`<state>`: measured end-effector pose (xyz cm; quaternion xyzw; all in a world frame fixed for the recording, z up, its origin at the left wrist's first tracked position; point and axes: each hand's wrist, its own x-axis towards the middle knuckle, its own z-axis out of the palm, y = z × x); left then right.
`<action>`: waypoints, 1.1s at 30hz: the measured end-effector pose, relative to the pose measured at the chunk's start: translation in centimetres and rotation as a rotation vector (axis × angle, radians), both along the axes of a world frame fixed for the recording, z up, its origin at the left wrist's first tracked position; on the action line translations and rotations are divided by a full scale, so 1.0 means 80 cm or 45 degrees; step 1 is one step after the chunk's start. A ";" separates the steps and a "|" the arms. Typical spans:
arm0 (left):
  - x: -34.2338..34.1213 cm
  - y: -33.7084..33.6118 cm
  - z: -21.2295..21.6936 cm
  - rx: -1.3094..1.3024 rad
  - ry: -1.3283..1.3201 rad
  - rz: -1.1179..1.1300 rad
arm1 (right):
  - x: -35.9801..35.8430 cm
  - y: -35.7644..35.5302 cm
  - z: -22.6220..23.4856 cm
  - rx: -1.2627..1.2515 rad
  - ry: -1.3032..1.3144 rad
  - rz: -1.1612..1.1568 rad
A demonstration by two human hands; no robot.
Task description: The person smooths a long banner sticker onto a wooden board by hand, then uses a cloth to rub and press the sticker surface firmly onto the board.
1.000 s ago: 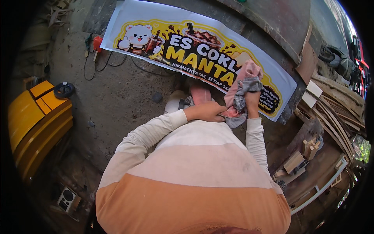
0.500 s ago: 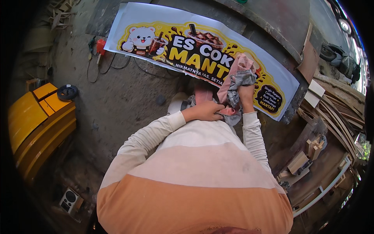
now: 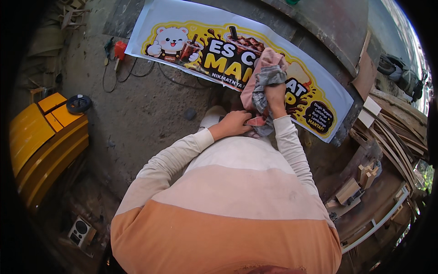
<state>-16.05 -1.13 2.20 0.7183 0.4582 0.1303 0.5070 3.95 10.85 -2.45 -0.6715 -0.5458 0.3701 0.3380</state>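
A long white printed banner (image 3: 319, 84) lies across a dark flat surface in front of me, with a cartoon bear, an iced drink and bold lettering on yellow. My right hand (image 3: 275, 98) is closed round a crumpled pink and grey plaid cloth (image 3: 269, 77), pressed against the middle of the banner and covering part of its lettering. The cloth's lower end hangs toward my lap. There my left hand (image 3: 230, 125) has its fingers curled at that end, close to my body; its fingertips are partly hidden.
Yellow metal panels (image 3: 54, 141) stand at the left with a black wheel (image 3: 78, 104) on top. A red tool (image 3: 120, 49) and dark cables lie on the dirt floor. Wood strips (image 3: 392, 132) and wood blocks (image 3: 349, 191) lie at the right. A speaker-like box (image 3: 80, 230) sits lower left.
My right hand has moved left across the banner with the cloth, uncovering lettering to its right. My left hand has shifted slightly left and up.
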 end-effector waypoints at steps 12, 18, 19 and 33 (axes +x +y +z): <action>-0.008 0.007 0.005 0.089 0.205 0.336 | 0.029 -0.027 0.020 -0.020 0.008 -0.154; -0.013 0.003 -0.011 0.207 0.195 0.241 | 0.028 -0.063 0.027 0.024 -0.108 -0.065; -0.010 0.003 -0.008 0.269 0.189 0.235 | 0.047 -0.068 0.024 0.003 -0.053 -0.014; -0.042 0.010 0.007 0.147 0.103 -0.282 | 0.045 0.014 -0.007 0.190 0.043 -0.022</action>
